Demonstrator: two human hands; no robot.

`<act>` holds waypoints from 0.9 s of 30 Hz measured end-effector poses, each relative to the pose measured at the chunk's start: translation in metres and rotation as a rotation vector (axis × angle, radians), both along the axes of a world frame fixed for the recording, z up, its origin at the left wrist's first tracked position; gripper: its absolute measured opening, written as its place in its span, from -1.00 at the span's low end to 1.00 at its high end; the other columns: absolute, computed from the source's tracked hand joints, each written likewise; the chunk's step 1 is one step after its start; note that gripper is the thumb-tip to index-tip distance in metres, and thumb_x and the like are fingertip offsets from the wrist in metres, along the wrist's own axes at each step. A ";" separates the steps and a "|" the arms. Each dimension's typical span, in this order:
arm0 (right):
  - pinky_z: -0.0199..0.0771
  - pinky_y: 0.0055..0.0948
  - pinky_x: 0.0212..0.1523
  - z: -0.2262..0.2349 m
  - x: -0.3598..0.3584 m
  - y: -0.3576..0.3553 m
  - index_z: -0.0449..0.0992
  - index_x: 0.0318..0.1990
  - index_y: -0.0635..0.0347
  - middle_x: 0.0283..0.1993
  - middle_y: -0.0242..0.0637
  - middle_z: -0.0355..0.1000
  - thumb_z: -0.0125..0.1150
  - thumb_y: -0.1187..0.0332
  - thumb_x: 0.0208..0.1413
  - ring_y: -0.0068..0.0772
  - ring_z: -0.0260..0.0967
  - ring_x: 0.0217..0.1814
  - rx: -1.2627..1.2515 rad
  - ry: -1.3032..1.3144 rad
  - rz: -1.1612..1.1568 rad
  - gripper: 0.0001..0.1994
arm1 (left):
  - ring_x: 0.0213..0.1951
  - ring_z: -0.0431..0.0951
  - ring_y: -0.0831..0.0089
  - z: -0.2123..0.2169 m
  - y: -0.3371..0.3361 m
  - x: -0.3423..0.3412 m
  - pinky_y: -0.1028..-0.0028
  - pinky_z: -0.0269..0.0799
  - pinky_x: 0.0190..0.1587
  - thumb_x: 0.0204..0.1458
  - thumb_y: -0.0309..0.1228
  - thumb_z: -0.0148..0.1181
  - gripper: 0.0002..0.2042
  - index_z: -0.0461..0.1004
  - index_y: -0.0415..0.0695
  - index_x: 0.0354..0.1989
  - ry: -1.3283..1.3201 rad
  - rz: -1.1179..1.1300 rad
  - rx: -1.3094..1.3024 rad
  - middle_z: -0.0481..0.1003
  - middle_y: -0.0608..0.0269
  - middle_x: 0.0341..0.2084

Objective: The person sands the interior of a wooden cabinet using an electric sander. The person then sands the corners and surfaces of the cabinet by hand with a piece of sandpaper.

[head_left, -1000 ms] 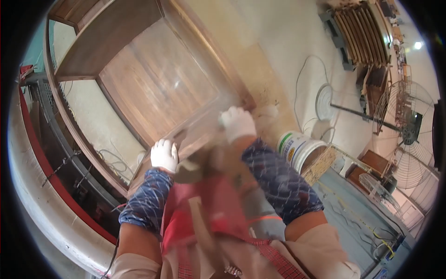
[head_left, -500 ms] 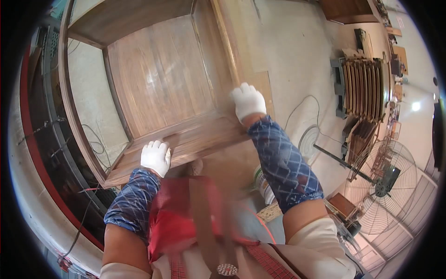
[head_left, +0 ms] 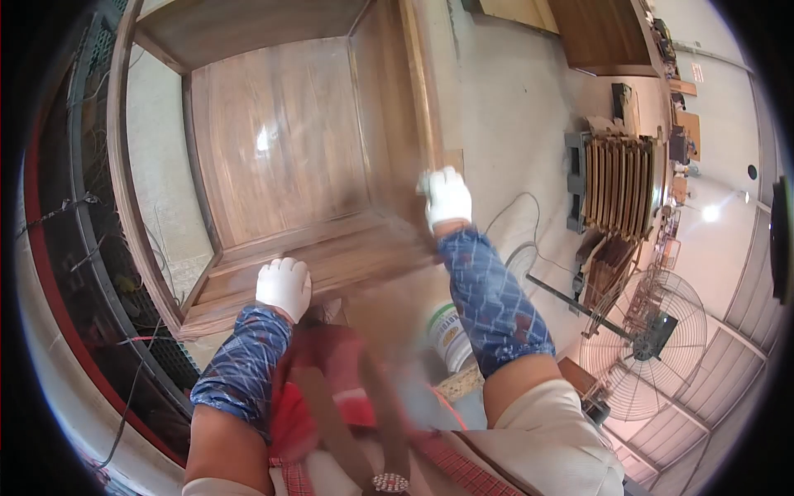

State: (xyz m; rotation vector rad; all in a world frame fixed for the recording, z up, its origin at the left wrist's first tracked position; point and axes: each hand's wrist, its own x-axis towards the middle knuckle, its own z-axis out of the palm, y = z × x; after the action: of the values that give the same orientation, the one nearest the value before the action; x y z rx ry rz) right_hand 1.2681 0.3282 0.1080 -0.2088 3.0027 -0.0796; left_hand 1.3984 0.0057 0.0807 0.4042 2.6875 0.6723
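Note:
A brown wooden cabinet frame (head_left: 281,157), open toward me, lies in front of me with its smooth panel inside. My left hand (head_left: 283,287), in a white knit glove, is closed over the near board of the cabinet, its fingers bent across the edge. At the cabinet's right near corner is my right hand (head_left: 448,198), also gloved. Its fingers are curled, and a small greyish bit shows at their left side; what it is I cannot make out. Blue patterned sleeves cover both forearms.
A white and green bucket (head_left: 451,337) stands below my right forearm. A large round fan (head_left: 643,343) is at the right, with stacked wooden panels (head_left: 619,186) beyond it. Another wooden cabinet (head_left: 600,37) stands far right. Dark metal racking (head_left: 91,273) runs along the left.
The view has shifted, so the fan and stacked panels sit further left and more of the bucket shows. Both hands stay at the cabinet's near side, the right one at its corner.

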 end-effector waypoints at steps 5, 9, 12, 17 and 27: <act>0.45 -0.21 -0.14 0.002 -0.068 -0.016 0.52 -0.44 0.02 -0.26 -0.10 0.41 0.07 0.49 -0.01 -0.03 0.39 -0.19 -0.047 0.161 -0.036 -0.88 | -0.22 0.48 0.11 -0.006 0.002 -0.001 0.16 0.38 -0.18 0.04 -0.32 0.12 -0.88 0.45 -0.08 -0.42 -0.009 -0.004 0.079 0.47 0.16 -0.38; 0.41 -0.05 -0.37 -0.012 0.061 0.029 0.50 -0.44 0.06 -0.48 -0.08 0.42 0.18 0.44 -0.14 0.03 0.39 -0.40 -0.195 -0.022 0.045 -0.94 | -0.26 0.49 0.18 -0.008 -0.007 0.004 0.19 0.39 -0.21 0.03 -0.30 0.12 -0.89 0.43 -0.04 -0.44 -0.037 -0.027 0.027 0.46 0.20 -0.42; 0.39 -0.05 -0.32 0.001 0.073 0.021 0.54 -0.37 0.06 -0.44 -0.07 0.42 0.15 0.48 -0.11 0.06 0.38 -0.33 -0.132 -0.058 -0.020 -0.87 | -0.23 0.48 0.13 -0.001 -0.003 -0.002 0.18 0.38 -0.18 0.01 -0.31 0.14 -0.88 0.43 -0.08 -0.39 -0.084 -0.028 0.039 0.46 0.16 -0.39; 0.42 -0.17 -0.17 -0.009 -0.066 -0.010 0.54 -0.35 -0.01 -0.34 -0.15 0.41 0.12 0.51 -0.14 -0.03 0.36 -0.19 -0.073 -0.070 0.016 -0.81 | -0.24 0.48 0.17 0.008 0.000 -0.003 0.17 0.37 -0.18 0.00 -0.31 0.16 -0.89 0.44 -0.06 -0.41 -0.118 0.026 -0.010 0.46 0.21 -0.40; 0.46 -0.17 -0.02 -0.031 -0.380 -0.021 0.53 -0.16 0.03 -0.15 -0.12 0.44 0.15 0.33 0.10 -0.06 0.43 -0.05 -0.068 0.344 0.393 -0.84 | -0.20 0.46 0.06 0.011 0.017 -0.010 0.09 0.28 -0.05 -0.01 -0.24 0.18 -0.73 0.50 -0.14 -0.21 -0.004 0.272 -0.194 0.50 0.08 -0.29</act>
State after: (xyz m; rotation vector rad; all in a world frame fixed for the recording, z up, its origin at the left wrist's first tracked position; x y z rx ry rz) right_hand 0.8877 0.3067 0.0772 -0.8980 3.2241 -0.1154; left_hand 1.3883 0.0227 0.0915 -0.0133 2.7980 0.4752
